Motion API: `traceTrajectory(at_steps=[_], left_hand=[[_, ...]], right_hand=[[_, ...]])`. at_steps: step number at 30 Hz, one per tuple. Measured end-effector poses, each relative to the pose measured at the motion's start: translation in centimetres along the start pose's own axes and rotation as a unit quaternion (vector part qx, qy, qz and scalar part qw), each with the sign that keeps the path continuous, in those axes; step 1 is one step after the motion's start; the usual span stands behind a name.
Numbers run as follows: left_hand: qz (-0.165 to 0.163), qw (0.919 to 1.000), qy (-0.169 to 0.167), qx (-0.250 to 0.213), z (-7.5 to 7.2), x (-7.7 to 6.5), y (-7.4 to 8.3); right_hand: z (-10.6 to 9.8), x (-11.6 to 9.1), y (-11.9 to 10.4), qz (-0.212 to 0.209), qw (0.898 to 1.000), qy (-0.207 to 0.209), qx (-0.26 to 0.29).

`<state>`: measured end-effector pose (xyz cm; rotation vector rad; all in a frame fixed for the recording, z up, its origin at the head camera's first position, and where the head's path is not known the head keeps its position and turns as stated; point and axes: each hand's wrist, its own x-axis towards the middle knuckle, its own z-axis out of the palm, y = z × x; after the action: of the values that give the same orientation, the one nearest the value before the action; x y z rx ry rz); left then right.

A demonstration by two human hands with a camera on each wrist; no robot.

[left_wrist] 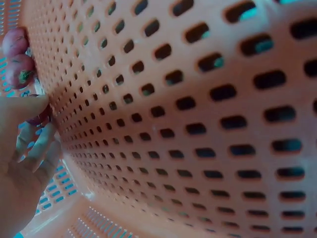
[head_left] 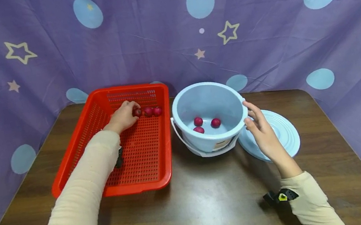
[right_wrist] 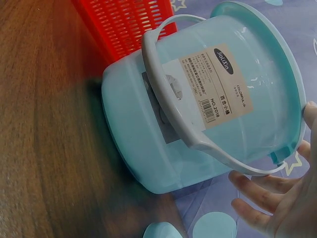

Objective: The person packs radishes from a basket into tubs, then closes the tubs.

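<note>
My left hand [head_left: 125,116] reaches into the red basket [head_left: 166,168] and pinches a small round red radish [head_left: 137,112] between thumb and fingers, near the far wall. Two more radishes [head_left: 152,111] lie in a row just right of it. In the left wrist view the held radish [left_wrist: 39,115] is partly covered by the thumb. My right hand [head_left: 264,133] holds the rim of the light blue bucket [head_left: 202,143] at its right side, thumb and index at the edge, other fingers spread outside. Inside the bucket lie three radishes [head_left: 216,123].
A round light blue lid [head_left: 289,135] lies on the wooden table [head_left: 194,210], right of the bucket and partly under my right arm. The bucket's pale handle [right_wrist: 171,106] hangs down at the front. A purple patterned curtain [head_left: 155,31] stands behind the table.
</note>
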<state>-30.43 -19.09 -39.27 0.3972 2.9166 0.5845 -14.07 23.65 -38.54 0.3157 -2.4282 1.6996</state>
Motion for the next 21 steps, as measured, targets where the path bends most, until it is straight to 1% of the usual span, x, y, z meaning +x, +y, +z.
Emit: traceTrajectory(at_steps=[7,11,14,17,21], left_hand=[[-0.034,0.9993,0.001,0.014,-0.17,0.14,-0.09],[-0.045,0.9988,-0.003,0.019,-0.09,0.03,-0.25],[-0.046,0.9987,-0.004,0.022,-0.01,-0.20,-0.43],[-0.046,0.9986,0.006,0.024,0.04,-0.27,-0.47],[-0.038,0.9990,0.003,0.023,0.10,-0.09,-0.08]], right_hand=[[0.17,0.18,-0.08,-0.004,1.000,0.001,0.007],[0.21,0.17,-0.06,0.002,1.000,-0.001,0.007],[0.22,0.17,-0.06,0.004,1.000,-0.008,0.010],[0.17,0.18,-0.11,0.000,1.000,-0.011,0.010],[-0.12,-0.05,-0.10,-0.001,1.000,-0.001,0.004]])
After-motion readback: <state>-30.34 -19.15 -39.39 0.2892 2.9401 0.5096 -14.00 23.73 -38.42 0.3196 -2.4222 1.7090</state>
